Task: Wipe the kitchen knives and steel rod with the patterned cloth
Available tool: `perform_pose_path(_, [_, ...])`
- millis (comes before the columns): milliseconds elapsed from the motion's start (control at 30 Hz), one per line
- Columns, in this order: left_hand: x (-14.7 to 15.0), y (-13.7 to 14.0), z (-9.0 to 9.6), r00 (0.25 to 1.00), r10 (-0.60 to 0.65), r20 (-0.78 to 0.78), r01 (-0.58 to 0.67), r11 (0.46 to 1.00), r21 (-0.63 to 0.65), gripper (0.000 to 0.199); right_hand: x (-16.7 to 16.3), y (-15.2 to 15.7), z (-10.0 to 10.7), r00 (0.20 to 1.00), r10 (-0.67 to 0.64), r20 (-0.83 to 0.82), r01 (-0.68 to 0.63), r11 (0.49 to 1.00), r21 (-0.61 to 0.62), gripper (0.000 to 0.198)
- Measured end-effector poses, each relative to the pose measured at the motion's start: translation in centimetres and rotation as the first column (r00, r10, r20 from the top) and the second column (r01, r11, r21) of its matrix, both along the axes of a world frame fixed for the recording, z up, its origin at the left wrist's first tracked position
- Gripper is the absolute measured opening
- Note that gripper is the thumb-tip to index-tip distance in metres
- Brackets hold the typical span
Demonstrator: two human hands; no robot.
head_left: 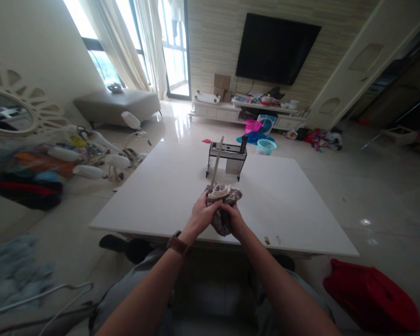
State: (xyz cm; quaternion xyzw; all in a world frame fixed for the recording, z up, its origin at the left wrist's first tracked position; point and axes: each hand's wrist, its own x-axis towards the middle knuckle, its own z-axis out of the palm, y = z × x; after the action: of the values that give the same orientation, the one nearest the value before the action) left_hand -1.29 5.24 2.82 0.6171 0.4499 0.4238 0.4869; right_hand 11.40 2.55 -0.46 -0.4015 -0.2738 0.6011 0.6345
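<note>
The left hand [202, 215], forearm angled up from lower left, clenches a patterned cloth [223, 205] wrapped around a knife [217, 162] whose blade rises upright over the white table [294, 205]. The right hand [234, 217] grips the cloth's other side.

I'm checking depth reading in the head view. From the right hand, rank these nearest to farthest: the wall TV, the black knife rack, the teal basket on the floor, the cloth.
1. Cloth: bunched in the grip of the right hand.
2. Black knife rack: on the white table, straight ahead.
3. Teal basket: on the floor past the table's far edge, slightly right.
4. Wall TV: on the far wall.
</note>
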Motion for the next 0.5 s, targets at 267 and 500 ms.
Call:
perform_pose_path(267, [0.0, 0.7, -1.4, 0.958, 0.122, 0.259, -0.103, 0.991, -0.083, 0.041, -0.9, 0.5, -1.0, 0.996, -0.094, -0.007, 0.092, 0.983, -0.156, 0.036])
perform_pose_path(500, [-0.5, 1.2, -1.2, 0.869, 0.324, 0.373, -0.264, 0.943, -0.205, 0.039, -0.5, 1.1, -1.8, 0.988, -0.154, -0.025, 0.149, 0.979, -0.137, 0.02])
